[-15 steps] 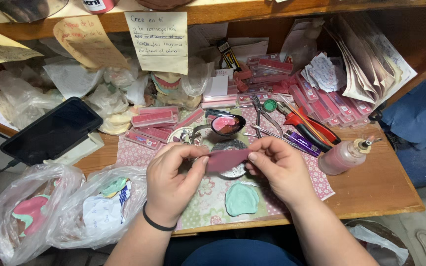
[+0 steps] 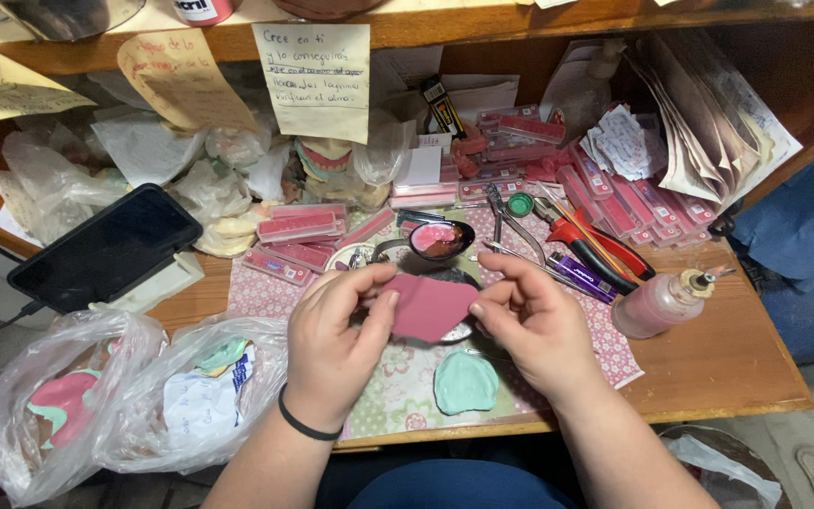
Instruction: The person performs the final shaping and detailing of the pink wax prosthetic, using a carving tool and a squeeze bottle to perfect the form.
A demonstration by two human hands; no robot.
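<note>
The head view looked down on a crowded wooden counter (image 2: 727,368) with both hands raised over a floral mat (image 2: 398,382). At far left sat two clear plastic bags (image 2: 134,396) and a dark phone (image 2: 105,247) leaning on its stand. The left hand (image 2: 332,344) pinched the left edge of a pink wax sheet (image 2: 429,306), thumb on top and fingers (image 2: 355,283) curled closed around that edge. The sheet hung in the air between the two hands, above the mat and a pale green dental mould (image 2: 465,382) lying just below it. The right hand (image 2: 534,325) gripped the sheet's right edge, thumb tip pressed onto it and fingers folded behind.

The step in hand looked like softening or shaping the wax between the hands; any next move would call for even pressure from both thumbs so the thin sheet bends without cracking. Further right lay red-handled pliers (image 2: 605,250) and a small squeeze bottle (image 2: 661,302) of pink liquid.
</note>
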